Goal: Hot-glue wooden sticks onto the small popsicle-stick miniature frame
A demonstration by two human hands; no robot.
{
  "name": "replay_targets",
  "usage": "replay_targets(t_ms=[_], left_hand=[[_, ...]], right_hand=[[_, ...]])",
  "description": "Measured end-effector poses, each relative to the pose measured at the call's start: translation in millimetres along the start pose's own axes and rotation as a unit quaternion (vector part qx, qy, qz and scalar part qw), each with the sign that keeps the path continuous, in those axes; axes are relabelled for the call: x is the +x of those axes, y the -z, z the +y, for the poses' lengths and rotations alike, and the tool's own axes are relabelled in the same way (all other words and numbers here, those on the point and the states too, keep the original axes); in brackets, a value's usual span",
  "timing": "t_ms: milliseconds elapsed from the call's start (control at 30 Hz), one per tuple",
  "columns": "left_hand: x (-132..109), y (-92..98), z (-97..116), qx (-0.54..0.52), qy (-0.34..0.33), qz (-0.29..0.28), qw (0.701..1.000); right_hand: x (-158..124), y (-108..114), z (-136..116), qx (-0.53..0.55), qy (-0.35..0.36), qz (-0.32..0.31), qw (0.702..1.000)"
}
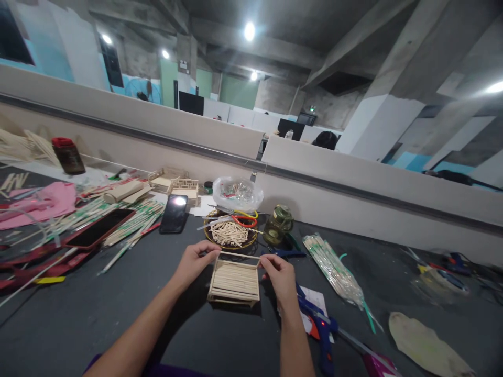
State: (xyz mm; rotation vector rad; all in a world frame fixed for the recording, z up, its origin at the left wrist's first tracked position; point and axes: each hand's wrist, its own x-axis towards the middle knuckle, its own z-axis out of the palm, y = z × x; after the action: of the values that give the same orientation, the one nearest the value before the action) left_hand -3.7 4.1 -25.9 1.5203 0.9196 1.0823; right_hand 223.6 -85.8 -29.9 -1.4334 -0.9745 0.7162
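A small box-like frame of wooden sticks [234, 283] stands on the dark table in front of me. Across its far top edge lies a single thin wooden stick [239, 255]. My left hand [194, 264] pinches the stick's left end and my right hand [280, 273] pinches its right end. Both hands have fingers closed around the stick, held just above the frame's back rim.
Beyond the frame sits a round dish of cut sticks [230, 234] with red scissors [244, 220], a green jar [278, 225] and a plastic bag [237, 192]. A blue glue gun [320, 327] lies right of my wrist. Phones [174, 213], packed sticks [334, 269] and scraps crowd the left.
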Motion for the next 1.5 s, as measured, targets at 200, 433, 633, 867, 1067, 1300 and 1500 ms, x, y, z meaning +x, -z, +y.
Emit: replay_targets(t_ms=[200, 433, 633, 867, 1067, 1300, 1500], left_hand=[[1.9, 0.5, -0.4, 0.027, -0.018, -0.003, 0.999], [1.5, 1.1, -1.7, 0.034, -0.029, -0.007, 0.999], [2.4, 0.8, -3.9, 0.028, -0.024, -0.009, 0.999], [3.8, 2.8, -9.0, 0.037, -0.029, -0.027, 0.998], [4.2, 3.8, -11.6, 0.035, -0.043, -0.031, 0.998], [5.6, 4.1, -14.6, 0.047, -0.063, -0.032, 0.996], [6.9, 4.8, -15.4, 0.052, -0.078, -0.035, 0.995]], right_hand=[[2.0, 0.9, 3.2, 0.008, -0.005, -0.005, 1.0], [1.6, 2.9, 3.2, 0.012, -0.011, -0.02, 1.0], [0.4, 5.1, 1.3, 0.023, -0.005, -0.027, 0.999], [-0.3, 5.6, 1.7, 0.003, 0.003, -0.024, 1.0], [-1.4, 5.9, 1.4, -0.003, 0.01, -0.026, 1.0], [0.3, 11.3, -1.3, -0.011, 0.009, -0.002, 1.0], [-25.8, 60.6, -9.2, -0.097, -0.006, 0.081, 0.992]])
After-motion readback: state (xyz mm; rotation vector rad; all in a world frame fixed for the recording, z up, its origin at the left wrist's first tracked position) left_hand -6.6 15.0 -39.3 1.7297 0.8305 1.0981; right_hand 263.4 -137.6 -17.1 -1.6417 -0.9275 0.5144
